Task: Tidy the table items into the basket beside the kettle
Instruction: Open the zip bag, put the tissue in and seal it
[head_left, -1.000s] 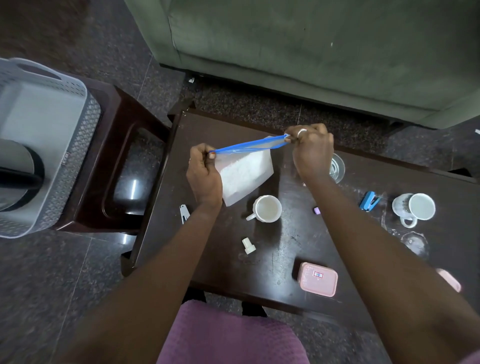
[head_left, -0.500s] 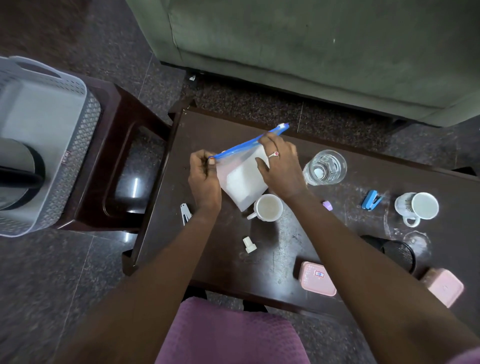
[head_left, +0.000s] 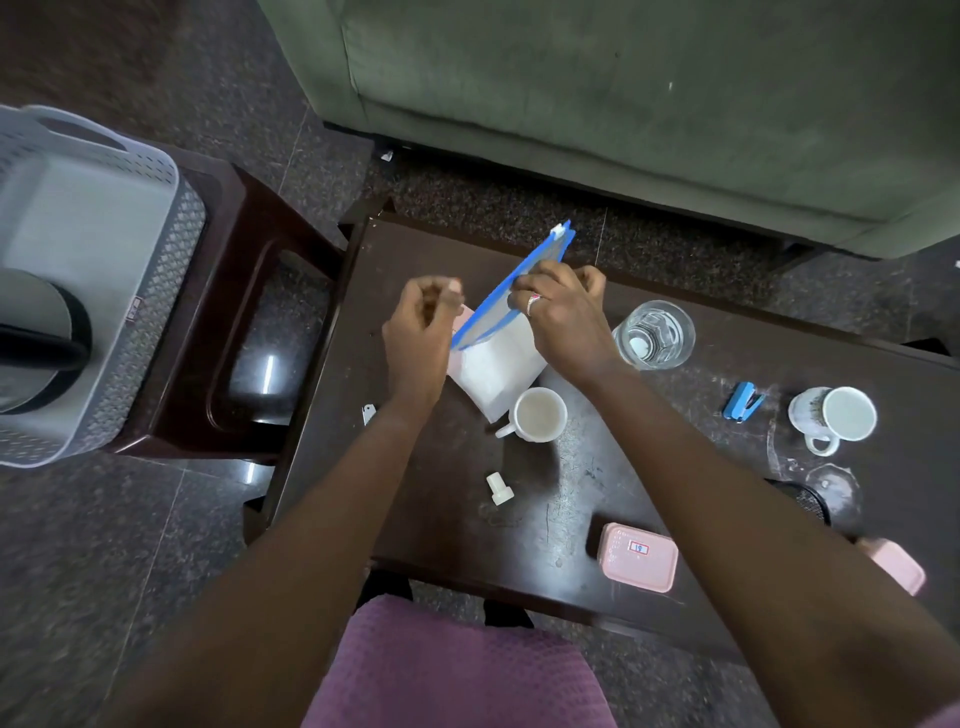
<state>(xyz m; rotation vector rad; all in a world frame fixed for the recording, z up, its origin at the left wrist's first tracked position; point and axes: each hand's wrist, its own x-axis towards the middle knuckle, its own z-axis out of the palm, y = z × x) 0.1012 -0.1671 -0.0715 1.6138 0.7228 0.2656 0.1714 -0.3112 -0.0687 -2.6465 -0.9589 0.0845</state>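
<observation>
Right hand (head_left: 563, 312) grips zip bag (head_left: 498, 358); left hand (head_left: 423, 325) curled, empty. I see basket (head_left: 156, 291) without items; cups (head_left: 537, 414), glass (head_left: 653, 334), boxes (head_left: 639, 557) left on surface (head_left: 415, 493).

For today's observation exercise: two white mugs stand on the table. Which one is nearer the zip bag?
The plain mug, whose rim almost touches the zip bag held in the right hand. The patterned mug stands far off, beyond the blue stapler.

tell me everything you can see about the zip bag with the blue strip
The zip bag is a frosted white plastic pouch with a blue zip strip and a small white slider at its far end. It is tilted above the table, the right hand gripping the strip. Its lower corner sits beside the small white cup.
</observation>
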